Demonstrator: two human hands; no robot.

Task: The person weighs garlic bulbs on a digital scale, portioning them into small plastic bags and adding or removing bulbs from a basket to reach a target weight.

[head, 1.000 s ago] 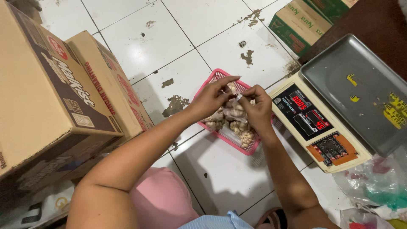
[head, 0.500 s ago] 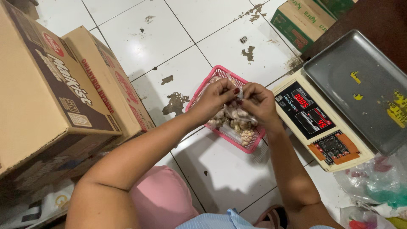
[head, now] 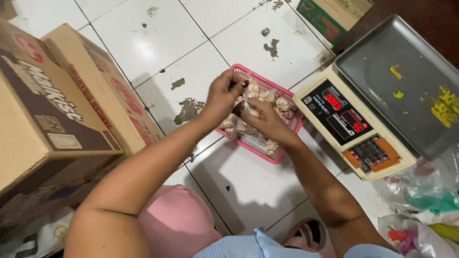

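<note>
Single view, head-mounted, looking steeply down over own forearms. Close range: left hand (head: pixel 224 98) and right hand (head: pixel 267 123) near frame centre, above pink basket (head: pixel 267 82) on white tiled floor (head: pixel 158 43). Cardboard boxes (head: pixel 62 110) at left edge, weighing scale (head: pixel 377 110) at right. No second view to overlap.

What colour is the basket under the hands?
Pink basket, seen clearest in the head view.
</note>
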